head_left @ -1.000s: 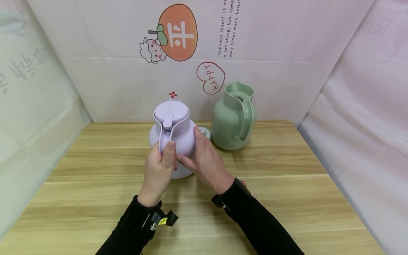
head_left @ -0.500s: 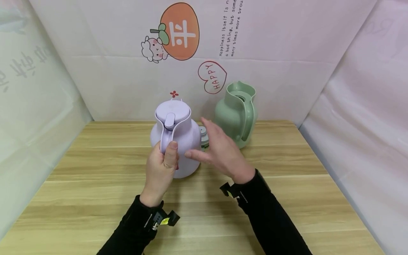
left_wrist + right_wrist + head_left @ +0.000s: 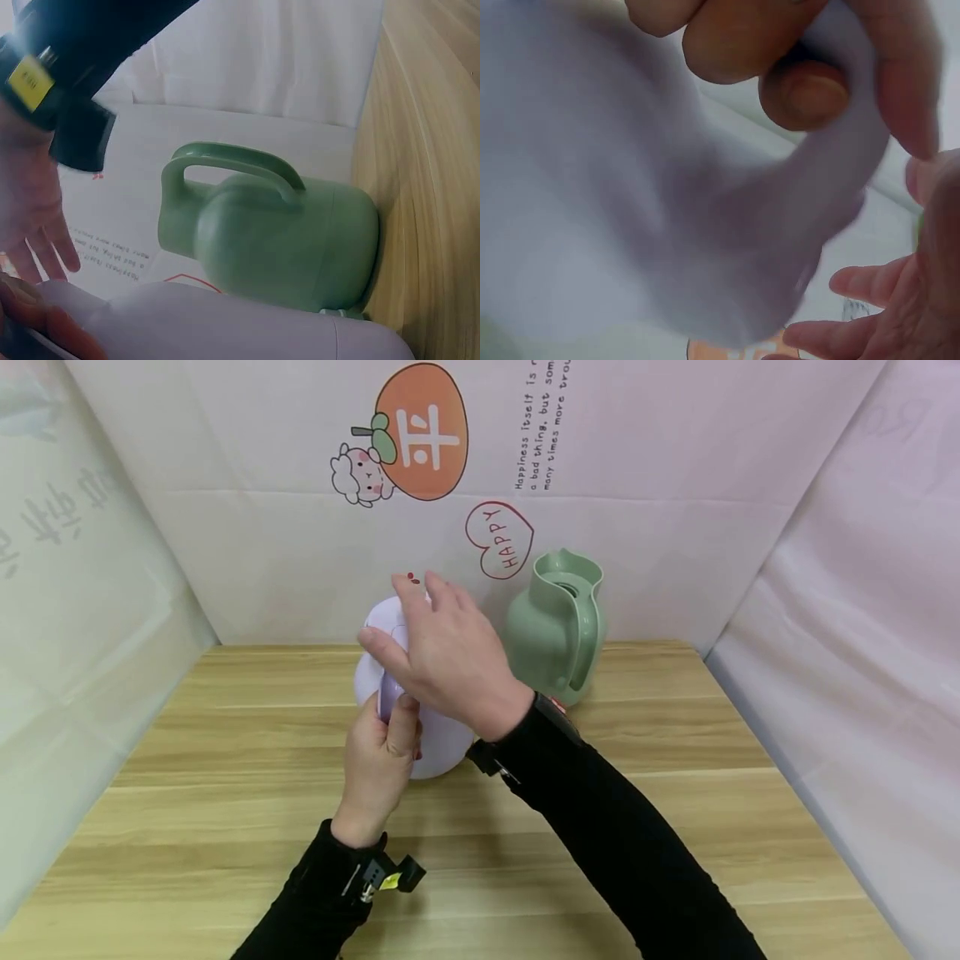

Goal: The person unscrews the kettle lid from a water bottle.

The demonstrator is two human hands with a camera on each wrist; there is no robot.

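Lilac, round-bodied jug point(image 3: 444, 747) stands on the wood-grain table point(image 3: 225, 768), left hand point(image 3: 378, 764) gripping its handle point(image 3: 387, 695), while the empty, straight-fingered right hand point(image 3: 459, 652) has moved over the lid point(image 3: 384, 615), seemingly shifting work there.

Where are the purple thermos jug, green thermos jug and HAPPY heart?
Purple thermos jug point(image 3: 240, 325), left wrist view: its side.
Green thermos jug point(image 3: 538, 639), head view: its rounded body.
HAPPY heart point(image 3: 499, 538), head view: its middle lettering.

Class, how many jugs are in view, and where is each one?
2: the lilac jug, held by its handle in the left grip, and the green jug, to its right, near the backdrop.
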